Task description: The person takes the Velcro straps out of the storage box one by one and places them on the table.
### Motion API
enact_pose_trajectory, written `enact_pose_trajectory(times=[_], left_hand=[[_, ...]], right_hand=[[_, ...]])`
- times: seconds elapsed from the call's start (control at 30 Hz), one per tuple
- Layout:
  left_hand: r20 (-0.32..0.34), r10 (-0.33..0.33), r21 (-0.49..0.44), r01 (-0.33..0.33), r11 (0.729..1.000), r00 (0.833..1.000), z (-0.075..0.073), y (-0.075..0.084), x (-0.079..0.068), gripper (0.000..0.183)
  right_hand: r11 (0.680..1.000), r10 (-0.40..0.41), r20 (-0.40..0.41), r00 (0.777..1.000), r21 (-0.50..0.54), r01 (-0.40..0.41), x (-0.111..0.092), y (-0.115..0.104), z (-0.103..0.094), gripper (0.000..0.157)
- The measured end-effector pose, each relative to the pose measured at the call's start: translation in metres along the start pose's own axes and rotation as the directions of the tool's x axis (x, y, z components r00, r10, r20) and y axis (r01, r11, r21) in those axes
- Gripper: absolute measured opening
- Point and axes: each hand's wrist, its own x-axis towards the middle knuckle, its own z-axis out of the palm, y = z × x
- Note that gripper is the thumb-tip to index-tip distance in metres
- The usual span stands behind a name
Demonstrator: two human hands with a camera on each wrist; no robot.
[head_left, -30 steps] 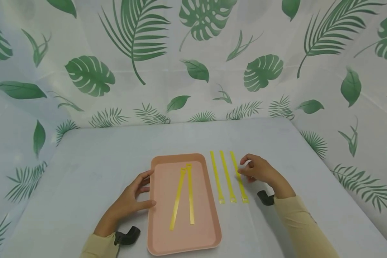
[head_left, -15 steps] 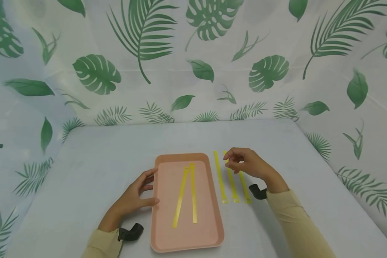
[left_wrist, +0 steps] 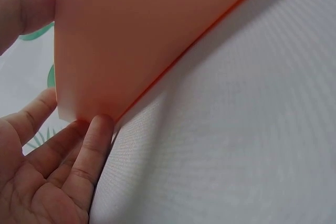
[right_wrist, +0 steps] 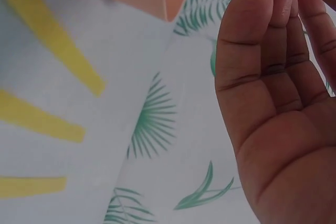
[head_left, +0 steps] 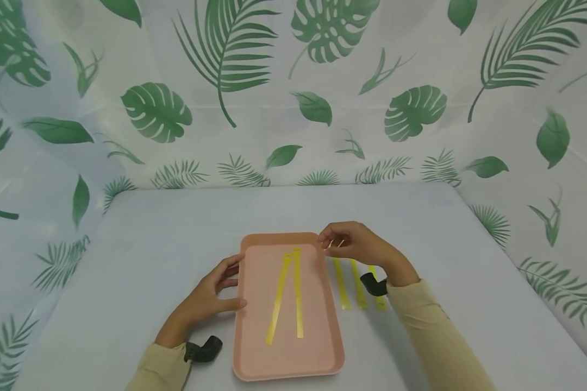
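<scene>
My left hand [head_left: 207,296] rests against the left side of a pink tray [head_left: 240,326], fingers spread along its edge. The left wrist view shows the fingertips [left_wrist: 100,129] touching the outer wall. Two yellow straps with slotted ends lie inside the tray, a slanted one [head_left: 276,304] and a straighter one [head_left: 299,296]. Over the far right corner of the tray is my right hand [head_left: 359,244], its fingers loosely bent and nothing visible in them. Three more yellow straps [head_left: 342,285] lie beside the tray, their far ends hidden under that hand.
A white cloth [head_left: 176,228] covers the table. Behind it hangs a white curtain [head_left: 342,114] printed with green leaves. Each wrist carries a small black camera, one near the tray's left side [head_left: 204,349] and one above the loose straps [head_left: 374,284].
My right hand has moved left from beside the rightmost strap, across the others, to the tray's far right corner. The left hand stays at the tray. The whole head view has shifted slightly.
</scene>
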Motion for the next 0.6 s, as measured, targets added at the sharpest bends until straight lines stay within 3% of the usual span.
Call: enact_pose_trajectory(times=[0.6], left_hand=[[0.003, 0.021, 0.013, -0.021, 1.000, 1.000, -0.001, -0.001, 0.001, 0.091]], right_hand=[[0.997, -0.045, 0.091, 0.995, 0.073, 0.039, 0.027, -0.009, 0.018, 0.021]])
